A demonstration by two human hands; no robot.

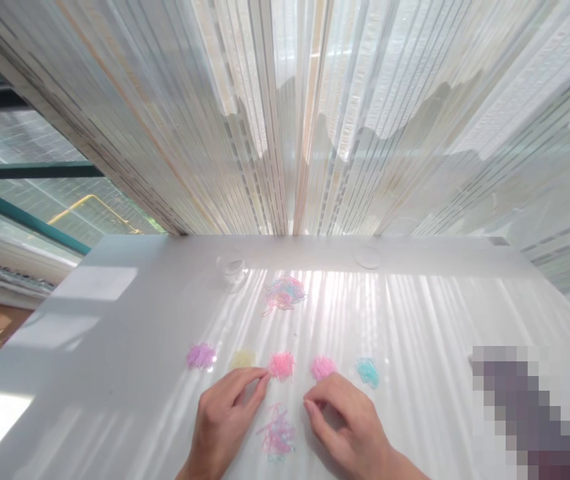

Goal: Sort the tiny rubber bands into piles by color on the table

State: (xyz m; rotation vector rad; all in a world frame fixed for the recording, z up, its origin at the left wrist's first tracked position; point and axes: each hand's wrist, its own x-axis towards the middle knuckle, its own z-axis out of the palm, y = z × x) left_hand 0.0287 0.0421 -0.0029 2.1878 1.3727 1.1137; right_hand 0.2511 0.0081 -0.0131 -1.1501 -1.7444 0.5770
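Note:
My left hand point(229, 410) is closed in a pinch at the left edge of a coral-pink pile point(281, 365) of small thin strands. A pale yellow pile point(243, 359) lies just behind its knuckles. My right hand point(347, 420) is curled, thumb and fingertips together, in front of a pink pile point(323, 367). Anything between the fingertips of either hand is too small to make out. Between the hands lies a looser pile of mixed pink, purple and bluish strands point(277, 432). A purple pile point(201, 357) and a turquoise pile point(368, 372) end the row.
Farther back on the white table point(139, 347) sits a mixed multicoloured pile point(285, 293). A clear round container point(235, 267) and a clear disc point(367, 257) are near the back edge. Striped curtains point(289, 133) hang behind it. A blurred dark shape point(529, 407) covers the right corner.

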